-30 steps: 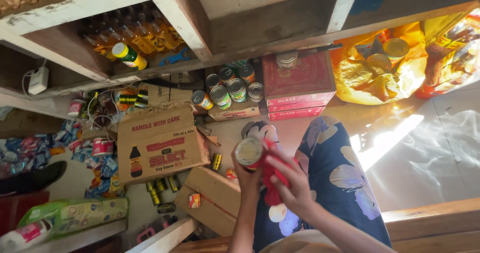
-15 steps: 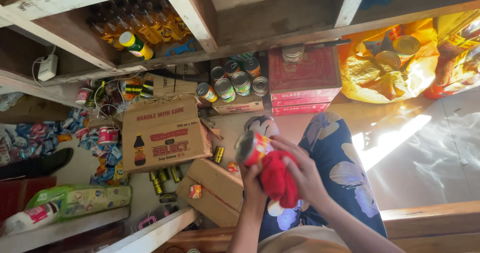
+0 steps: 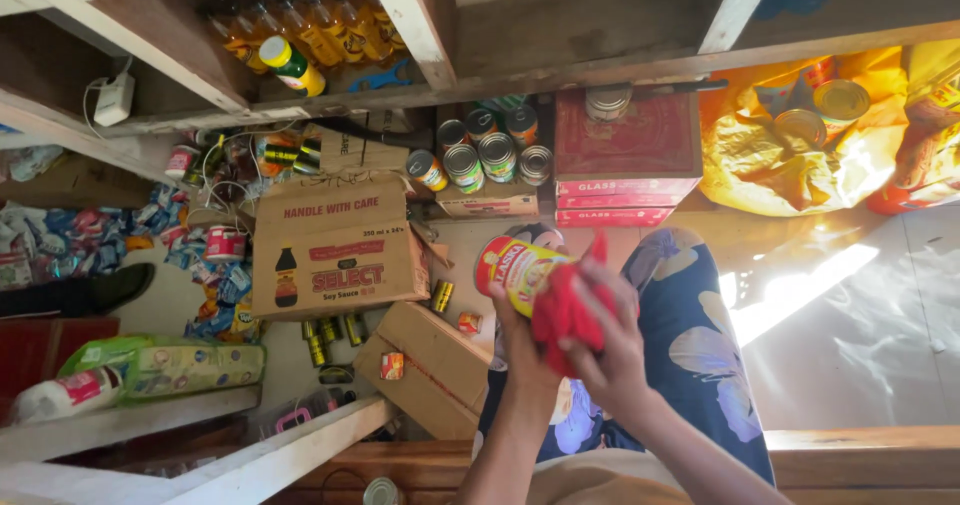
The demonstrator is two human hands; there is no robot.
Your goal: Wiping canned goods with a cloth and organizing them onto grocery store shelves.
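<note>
The left hand is gripping a can while the right hand is pressing a red cloth at its 4 o'clock side.

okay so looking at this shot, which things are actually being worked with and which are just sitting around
In use:
left hand
tin can
right hand
red cloth, pressed against the can

Lying about:
cardboard box
cans on the shelf
red boxes
yellow bag
bottles

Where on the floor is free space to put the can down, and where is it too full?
Free: the sunlit floor right of the flowered trousers, below the yellow bag. A smaller bare strip lies between the cardboard box and the green packet. Crowded: the left corner with sachets and around the stacked cans.
</note>
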